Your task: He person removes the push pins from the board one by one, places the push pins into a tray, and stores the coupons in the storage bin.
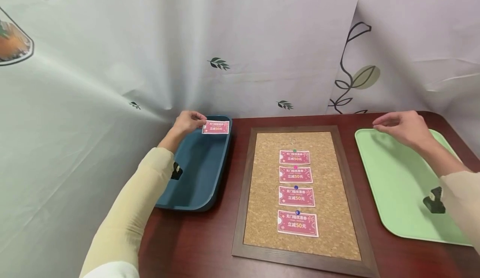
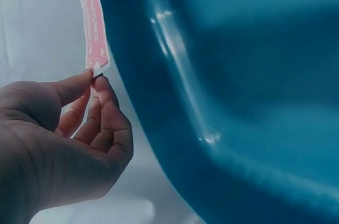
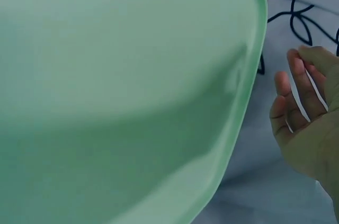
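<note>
At the far end of the blue tray, my left hand pinches a pink coupon by its left edge, between thumb and fingertips. The left wrist view has this coupon above the left hand, beside the blue rim. Over the far part of the green tray hovers my right hand, its fingers loosely bent. In the right wrist view the thumb and forefinger tips of the right hand come close together; nothing shows between them. A framed cork board lies between the trays.
Several pink coupons, among them a lowest coupon, hang in a column on the cork, each with a pushpin at its top edge. The dark red table meets a printed white cloth behind.
</note>
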The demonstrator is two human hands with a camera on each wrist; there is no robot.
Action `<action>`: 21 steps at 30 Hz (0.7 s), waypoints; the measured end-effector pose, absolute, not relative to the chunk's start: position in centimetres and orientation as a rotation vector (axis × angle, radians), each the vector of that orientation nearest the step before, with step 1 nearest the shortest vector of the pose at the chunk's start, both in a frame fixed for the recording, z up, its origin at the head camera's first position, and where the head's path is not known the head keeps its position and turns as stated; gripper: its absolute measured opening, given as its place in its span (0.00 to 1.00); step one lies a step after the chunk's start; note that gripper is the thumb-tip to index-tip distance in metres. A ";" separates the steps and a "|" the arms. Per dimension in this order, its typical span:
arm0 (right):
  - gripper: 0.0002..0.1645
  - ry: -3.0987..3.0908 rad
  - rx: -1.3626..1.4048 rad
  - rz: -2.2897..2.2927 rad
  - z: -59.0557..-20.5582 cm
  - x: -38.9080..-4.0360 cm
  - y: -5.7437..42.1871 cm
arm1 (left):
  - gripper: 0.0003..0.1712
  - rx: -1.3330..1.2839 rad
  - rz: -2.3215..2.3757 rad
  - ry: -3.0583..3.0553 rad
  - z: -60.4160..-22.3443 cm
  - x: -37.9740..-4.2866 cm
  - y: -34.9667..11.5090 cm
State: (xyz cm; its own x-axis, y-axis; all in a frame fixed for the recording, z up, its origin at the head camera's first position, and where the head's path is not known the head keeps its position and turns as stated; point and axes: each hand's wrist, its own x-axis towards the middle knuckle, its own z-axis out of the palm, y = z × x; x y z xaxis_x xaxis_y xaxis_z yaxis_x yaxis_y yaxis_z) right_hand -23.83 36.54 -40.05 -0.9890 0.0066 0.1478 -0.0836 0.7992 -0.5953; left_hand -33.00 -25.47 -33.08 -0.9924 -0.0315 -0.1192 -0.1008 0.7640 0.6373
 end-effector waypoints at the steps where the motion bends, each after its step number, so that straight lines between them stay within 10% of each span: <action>1: 0.20 -2.853 0.056 0.959 -40.2 -23.7 36.8 | 0.15 -0.117 1.033 2.852 -33.2 -33.0 -25.6; 21: 0.14 -2.946 0.093 0.950 -42.4 -23.0 39.0 | 0.13 -0.256 0.873 2.868 -35.8 -33.3 -26.6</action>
State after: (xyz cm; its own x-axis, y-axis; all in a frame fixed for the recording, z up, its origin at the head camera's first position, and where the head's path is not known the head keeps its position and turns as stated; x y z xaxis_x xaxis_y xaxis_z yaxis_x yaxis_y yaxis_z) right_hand -22.96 38.95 -42.37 -0.9972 -0.0437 0.0611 -0.0711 0.8102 -0.5818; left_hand -33.33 -26.56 -35.78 -0.9768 -0.1227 -0.1756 -0.1997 0.8180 0.5395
